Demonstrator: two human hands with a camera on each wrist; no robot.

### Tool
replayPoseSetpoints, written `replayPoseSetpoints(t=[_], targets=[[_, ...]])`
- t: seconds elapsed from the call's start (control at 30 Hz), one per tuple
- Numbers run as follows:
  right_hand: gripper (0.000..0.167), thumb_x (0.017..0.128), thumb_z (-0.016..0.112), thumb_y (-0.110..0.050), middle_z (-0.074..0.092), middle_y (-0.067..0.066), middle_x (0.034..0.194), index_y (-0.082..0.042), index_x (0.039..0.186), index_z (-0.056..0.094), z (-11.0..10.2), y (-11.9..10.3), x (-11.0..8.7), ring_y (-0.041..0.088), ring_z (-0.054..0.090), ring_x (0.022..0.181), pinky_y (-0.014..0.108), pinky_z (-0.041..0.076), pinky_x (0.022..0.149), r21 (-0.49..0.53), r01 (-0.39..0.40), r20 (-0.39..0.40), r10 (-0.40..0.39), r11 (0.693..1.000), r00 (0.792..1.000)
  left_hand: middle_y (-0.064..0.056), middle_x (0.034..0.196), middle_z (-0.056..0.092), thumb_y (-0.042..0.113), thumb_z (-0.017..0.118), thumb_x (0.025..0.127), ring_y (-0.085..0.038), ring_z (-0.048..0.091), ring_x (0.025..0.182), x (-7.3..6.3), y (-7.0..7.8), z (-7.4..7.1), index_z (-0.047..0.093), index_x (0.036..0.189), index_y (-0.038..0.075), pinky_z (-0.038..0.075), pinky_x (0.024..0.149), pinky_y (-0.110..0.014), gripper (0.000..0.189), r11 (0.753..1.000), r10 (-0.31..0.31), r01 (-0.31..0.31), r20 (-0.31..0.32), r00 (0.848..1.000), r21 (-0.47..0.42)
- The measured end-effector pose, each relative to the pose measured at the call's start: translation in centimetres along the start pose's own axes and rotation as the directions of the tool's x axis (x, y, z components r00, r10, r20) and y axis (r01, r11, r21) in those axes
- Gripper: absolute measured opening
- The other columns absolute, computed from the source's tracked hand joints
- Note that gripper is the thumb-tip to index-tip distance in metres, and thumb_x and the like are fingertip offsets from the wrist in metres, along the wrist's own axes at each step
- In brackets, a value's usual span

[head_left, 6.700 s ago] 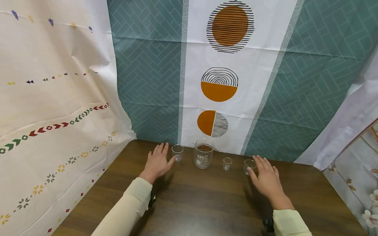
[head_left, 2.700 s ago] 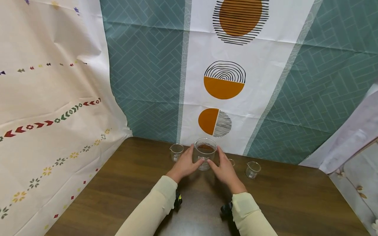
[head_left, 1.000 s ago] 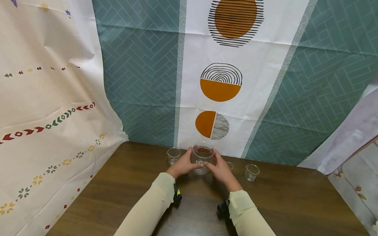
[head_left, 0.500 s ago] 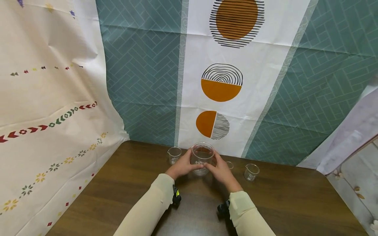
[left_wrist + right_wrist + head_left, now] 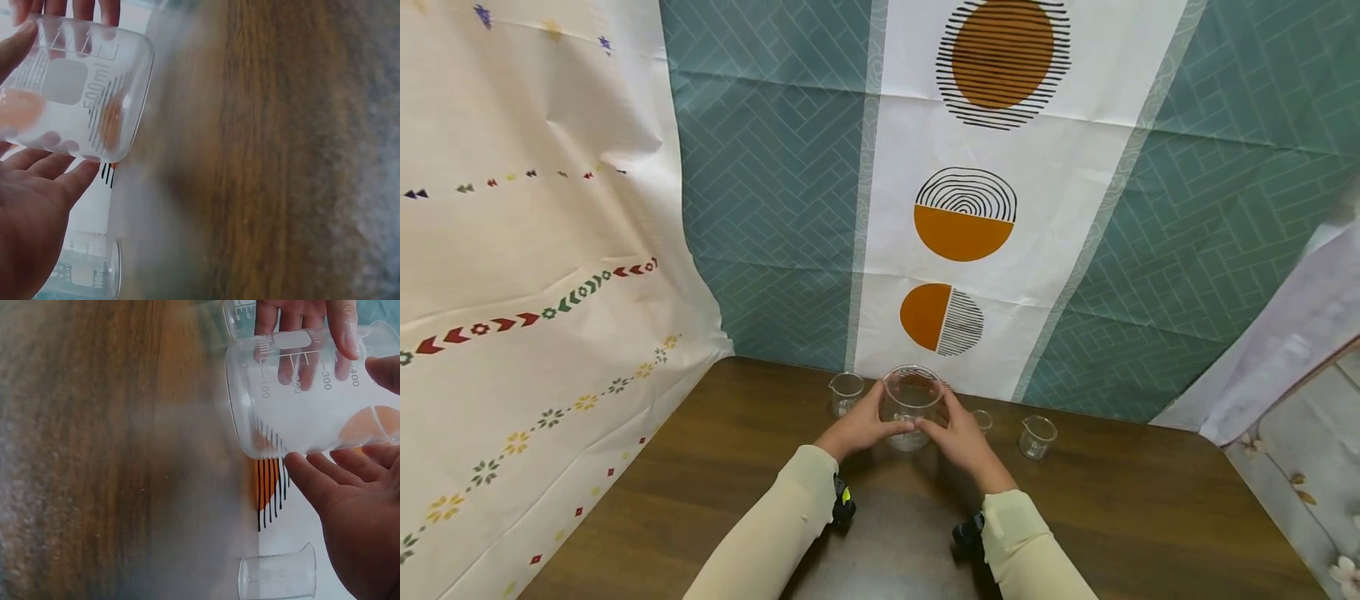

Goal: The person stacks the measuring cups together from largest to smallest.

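Both hands cup the big beaker [image 5: 912, 407] near the table's back edge.

My left hand [image 5: 856, 427] and right hand [image 5: 961, 437] curl round its sides, base seemingly just off the table [image 5: 1150, 508]. A small beaker [image 5: 846, 393] stands close left, two more [image 5: 1037, 437] right; bare wood lies toward me.

The right hand [image 5: 962, 440] partly hides the smallest beaker [image 5: 982, 419]. In both wrist views the wooden table [image 5: 300, 156] is blurred.
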State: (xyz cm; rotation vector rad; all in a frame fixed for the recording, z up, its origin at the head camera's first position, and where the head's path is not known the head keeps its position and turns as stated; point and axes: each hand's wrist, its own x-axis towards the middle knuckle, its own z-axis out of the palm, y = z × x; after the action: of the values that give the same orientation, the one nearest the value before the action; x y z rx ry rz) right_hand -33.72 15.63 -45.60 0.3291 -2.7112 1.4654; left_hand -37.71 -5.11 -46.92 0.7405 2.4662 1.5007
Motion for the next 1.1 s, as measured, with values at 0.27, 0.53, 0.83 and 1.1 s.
replayPoseSetpoints(t=[0.27,0.53,0.83,1.1], targets=[[0.081,0.091,0.066,-0.037,0.039,0.016,0.152,-0.014,0.154,0.022,0.0,-0.7,-0.9,0.036,0.045,0.135,0.055,0.042,0.102,-0.013,0.025,-0.001,-0.025,1.000,1.000,-0.013,0.157,0.028,0.043,0.073,0.084,-0.034,0.025,0.147,-0.9,0.4,-0.2,0.012,0.155,0.017,0.034,0.110,-0.054,0.097,0.999,0.021,-0.021,0.010,1.000,-0.030],[0.082,0.089,0.068,-0.039,0.040,0.014,0.152,-0.014,0.154,0.025,0.0,-1.0,-1.5,0.036,0.048,0.133,0.053,0.045,0.100,-0.029,0.051,-0.004,-0.052,0.998,0.999,-0.013,0.155,0.031,0.045,0.074,0.083,-0.032,0.026,0.146,-2.0,0.8,-0.4,0.014,0.154,0.021,0.035,0.110,-0.054,0.096,0.999,0.040,-0.040,0.007,0.999,-0.035],[0.082,0.088,0.070,-0.038,0.039,0.015,0.153,-0.012,0.153,0.028,0.2,-1.6,-2.3,0.037,0.049,0.131,0.051,0.047,0.099,-0.012,0.077,0.005,-0.077,0.997,0.997,-0.013,0.158,0.027,0.047,0.072,0.084,-0.035,0.030,0.145,-3.4,1.2,-0.6,0.013,0.154,0.019,0.035,0.108,-0.058,0.096,0.999,0.041,-0.041,-0.001,0.999,0.003],[0.081,0.085,0.073,-0.040,0.043,0.013,0.150,-0.013,0.150,0.033,0.4,-2.1,-3.4,0.035,0.050,0.132,0.051,0.047,0.098,0.018,0.060,0.005,-0.060,0.998,0.998,-0.010,0.156,0.031,0.046,0.074,0.082,-0.033,0.030,0.145,-4.6,1.6,-0.6,0.017,0.153,0.020,0.034,0.109,-0.056,0.095,0.999,0.033,-0.032,-0.013,0.999,0.020]])
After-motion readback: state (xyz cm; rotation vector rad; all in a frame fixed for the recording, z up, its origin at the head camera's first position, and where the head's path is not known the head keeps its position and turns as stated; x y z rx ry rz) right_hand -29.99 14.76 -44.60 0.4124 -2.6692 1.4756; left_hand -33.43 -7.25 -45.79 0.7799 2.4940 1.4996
